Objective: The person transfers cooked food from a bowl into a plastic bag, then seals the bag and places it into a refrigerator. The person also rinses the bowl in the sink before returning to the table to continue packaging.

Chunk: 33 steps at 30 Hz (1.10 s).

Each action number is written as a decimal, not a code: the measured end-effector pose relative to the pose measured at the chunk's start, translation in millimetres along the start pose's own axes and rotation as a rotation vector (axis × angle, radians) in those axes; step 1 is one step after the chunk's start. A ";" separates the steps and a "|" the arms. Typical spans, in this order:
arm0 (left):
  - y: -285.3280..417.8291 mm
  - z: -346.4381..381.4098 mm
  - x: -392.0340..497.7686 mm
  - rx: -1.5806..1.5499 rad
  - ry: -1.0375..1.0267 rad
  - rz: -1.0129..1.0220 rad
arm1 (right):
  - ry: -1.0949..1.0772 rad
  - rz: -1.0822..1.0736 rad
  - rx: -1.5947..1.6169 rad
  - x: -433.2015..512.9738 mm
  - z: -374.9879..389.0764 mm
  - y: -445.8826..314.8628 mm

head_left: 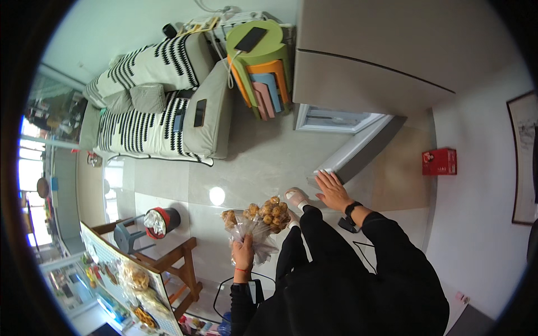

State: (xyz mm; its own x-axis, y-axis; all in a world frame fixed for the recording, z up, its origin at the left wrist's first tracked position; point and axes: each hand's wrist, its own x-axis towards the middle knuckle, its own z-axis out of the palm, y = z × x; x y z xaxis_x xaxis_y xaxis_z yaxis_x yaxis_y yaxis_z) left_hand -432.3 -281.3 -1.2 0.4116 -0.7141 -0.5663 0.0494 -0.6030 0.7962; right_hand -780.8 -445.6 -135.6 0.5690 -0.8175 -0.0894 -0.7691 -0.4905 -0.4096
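Observation:
My left hand (243, 252) is closed around the gathered necks of clear plastic bags (256, 239). Round, golden-brown food balls (275, 215) fill the bags, which hang above the floor. To the right, my right hand (335, 192) has its fingers spread and holds nothing. Its fingertips are at the end of the opened lower door (361, 147) of a grey-brown refrigerator (370, 63); whether they press on it I cannot tell. Behind that door, the lit white lower compartment (332, 117) shows drawer fronts.
Stacked plastic stools (269, 54) carry a phone beside the refrigerator. A grey sofa (214, 117) stands left of them. A red-rimmed trash bin (168, 220), a grey stool (126, 235) and a food-laden table (159, 290) are lower left. A red box (439, 161) is by the right wall.

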 end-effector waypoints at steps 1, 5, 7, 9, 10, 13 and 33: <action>-5.0 1.2 -7.8 0.004 -0.031 0.000 | -0.017 0.048 0.097 -35.6 -0.5 -5.2; -8.8 25.6 2.2 0.024 -0.194 0.052 | 0.000 0.239 -0.059 -137.6 -1.8 0.2; -2.4 38.6 12.4 0.197 -0.273 0.101 | -0.006 0.301 -0.089 -180.2 -2.8 13.2; 9.3 53.7 28.1 0.301 -0.332 0.067 | -0.001 0.338 -0.096 -206.4 -8.7 28.3; 11.0 68.7 32.2 0.190 -0.348 0.082 | -0.016 0.373 -0.092 -221.4 -10.0 35.2; 18.1 104.4 43.8 0.188 -0.414 0.109 | -0.054 0.461 -0.094 -260.1 -17.9 50.5; 4.2 249.5 208.4 0.106 -0.390 0.147 | 0.506 0.763 1.287 6.3 101.3 278.5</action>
State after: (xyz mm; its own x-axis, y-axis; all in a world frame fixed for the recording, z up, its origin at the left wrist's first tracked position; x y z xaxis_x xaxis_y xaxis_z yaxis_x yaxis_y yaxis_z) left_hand -573.3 -521.4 -169.0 0.0311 -0.8640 -0.5025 -0.0860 -0.5031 0.8599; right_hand -962.0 -556.7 -342.2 -0.1756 -0.8836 -0.4341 0.0846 0.4258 -0.9008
